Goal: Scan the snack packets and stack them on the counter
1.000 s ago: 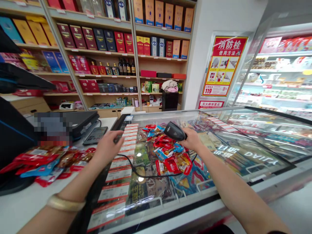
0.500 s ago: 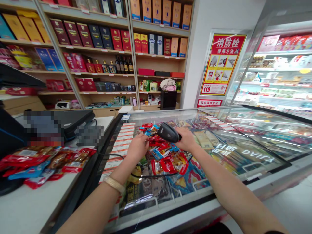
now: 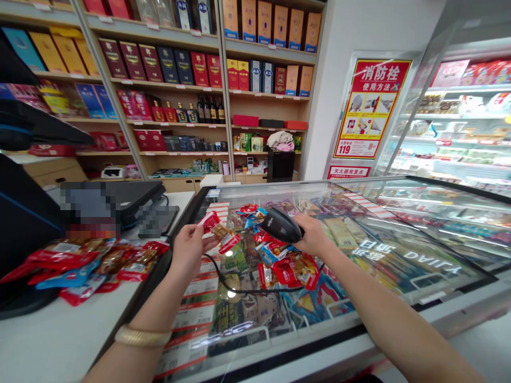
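Observation:
My left hand [image 3: 190,247] pinches the corner of a red snack packet [image 3: 221,232] with a clear window showing brown food. It hangs over the left part of the glass freezer lid. My right hand [image 3: 312,234] is wrapped round the handle of a black barcode scanner [image 3: 281,224], whose head points left toward the packet. Beneath and beside the scanner, a pile of red and blue snack packets [image 3: 290,270] lies on the glass. A black cable [image 3: 255,291] curves across the lid below the pile.
On the white counter [image 3: 91,335] at left lies another heap of snack packets [image 3: 85,260], near a dark monitor and a black device [image 3: 131,197]. The chest freezer [image 3: 399,298] stretches to the right. Shelves of boxes and bottles [image 3: 207,111] stand behind.
My left hand has moved left, away from the pile, and now holds up a red snack packet. The scanner stays in my right hand over the pile. The view has shifted slightly.

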A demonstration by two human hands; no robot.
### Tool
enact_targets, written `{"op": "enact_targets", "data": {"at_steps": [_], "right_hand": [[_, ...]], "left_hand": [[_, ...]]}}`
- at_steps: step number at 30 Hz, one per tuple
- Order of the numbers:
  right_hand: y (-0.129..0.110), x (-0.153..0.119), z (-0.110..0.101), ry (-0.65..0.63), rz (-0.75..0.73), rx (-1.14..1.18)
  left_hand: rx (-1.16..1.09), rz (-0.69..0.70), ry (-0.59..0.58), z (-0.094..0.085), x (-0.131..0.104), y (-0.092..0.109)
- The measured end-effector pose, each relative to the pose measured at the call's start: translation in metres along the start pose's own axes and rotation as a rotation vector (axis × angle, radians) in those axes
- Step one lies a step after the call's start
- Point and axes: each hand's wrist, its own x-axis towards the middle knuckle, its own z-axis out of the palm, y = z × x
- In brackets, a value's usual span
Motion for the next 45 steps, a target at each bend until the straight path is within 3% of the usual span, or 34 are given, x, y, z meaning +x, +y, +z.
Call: {"op": "enact_targets", "data": {"at_steps": [4, 13, 22, 36, 41, 45], "right_hand": [[-0.011, 0.003, -0.004, -0.017, -0.045, 0.023], [-0.030, 0.005, -0.002, -0.130, -0.104, 0.060], [-0.030, 0.002, 0.004, -0.208, -0.089, 0.012], [-0.030, 0.002, 0.004, -0.180, -0.089, 0.035], [-0.026, 0.001, 0.002, -0.096, -0.110, 0.040], [-0.020, -0.001, 0.002, -0.047, -0.112, 0.009]], "left_hand": [[-0.114, -0.098, -0.043, -0.003, 0.000, -0.007], [-0.227, -0.136, -0.037, -0.001, -0.003, -0.005], [-0.274, -0.138, 0.001, 0.005, -0.010, 0.000], [-0.262, -0.123, 0.008, 0.007, -0.011, -0.001], [-0.069, 0.017, 0.103, -0.011, 0.005, 0.014], [0.220, 0.167, 0.250, -0.048, 0.030, 0.053]]}}
